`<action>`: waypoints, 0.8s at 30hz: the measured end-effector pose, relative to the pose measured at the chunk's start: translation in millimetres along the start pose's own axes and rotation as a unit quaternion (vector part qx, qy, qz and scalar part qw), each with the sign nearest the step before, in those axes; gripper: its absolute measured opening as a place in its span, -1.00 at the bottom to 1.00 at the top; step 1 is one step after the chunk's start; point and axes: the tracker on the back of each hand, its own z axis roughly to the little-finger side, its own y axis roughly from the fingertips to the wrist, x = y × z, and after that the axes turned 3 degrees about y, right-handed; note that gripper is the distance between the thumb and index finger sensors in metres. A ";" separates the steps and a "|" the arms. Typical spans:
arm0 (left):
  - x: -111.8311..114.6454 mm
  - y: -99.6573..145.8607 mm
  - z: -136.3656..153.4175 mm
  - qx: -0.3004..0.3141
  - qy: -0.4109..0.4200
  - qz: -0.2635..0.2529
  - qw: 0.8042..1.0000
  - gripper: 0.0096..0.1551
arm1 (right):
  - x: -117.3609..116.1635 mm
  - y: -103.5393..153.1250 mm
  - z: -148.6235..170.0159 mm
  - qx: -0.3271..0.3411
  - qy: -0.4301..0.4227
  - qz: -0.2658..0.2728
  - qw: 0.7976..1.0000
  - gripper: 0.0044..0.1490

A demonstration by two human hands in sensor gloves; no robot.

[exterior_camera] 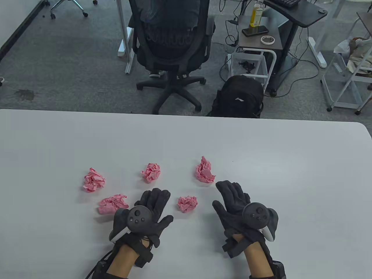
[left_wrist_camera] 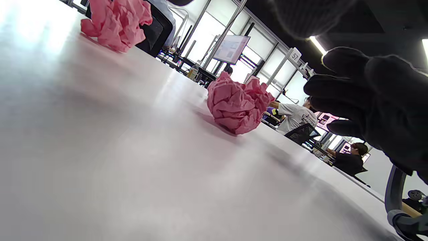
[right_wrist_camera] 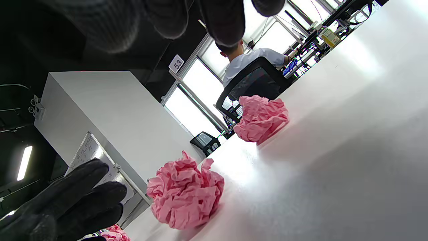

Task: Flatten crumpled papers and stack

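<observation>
Five crumpled pink paper balls lie on the white table (exterior_camera: 290, 162): far left (exterior_camera: 93, 180), centre back (exterior_camera: 151, 172), right back (exterior_camera: 205, 171), near left (exterior_camera: 112, 203), and one (exterior_camera: 187, 203) between my hands. My left hand (exterior_camera: 154, 203) is open, palm down, fingers spread, holding nothing, just right of the near-left ball. My right hand (exterior_camera: 232, 197) is open, palm down, empty, just right of the middle ball. The left wrist view shows the middle ball (left_wrist_camera: 237, 105) and my right hand (left_wrist_camera: 378, 107). The right wrist view shows the middle ball (right_wrist_camera: 185, 197), the centre back ball (right_wrist_camera: 260, 117) and my left hand (right_wrist_camera: 67, 207).
The table's far edge (exterior_camera: 186, 114) faces a black office chair (exterior_camera: 171, 43) and a black backpack (exterior_camera: 238, 97) on the floor. The table's rounded right corner (exterior_camera: 361, 128) is at the far right.
</observation>
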 end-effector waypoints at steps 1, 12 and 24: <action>0.3 0.2 -0.5 0.000 0.000 0.001 1.000 -0.02 | -0.6 0.2 -0.2 0.001 0.001 -0.002 1.000 -0.14; -1.2 0.5 -0.9 0.002 0.004 -0.004 1.000 -0.02 | 1.0 1.6 -0.9 0.003 -0.010 0.003 1.000 -0.14; -0.1 -1.1 -4.3 -0.005 -0.048 0.002 0.999 -0.05 | 2.9 1.8 0.6 0.003 -0.025 0.011 1.000 -0.14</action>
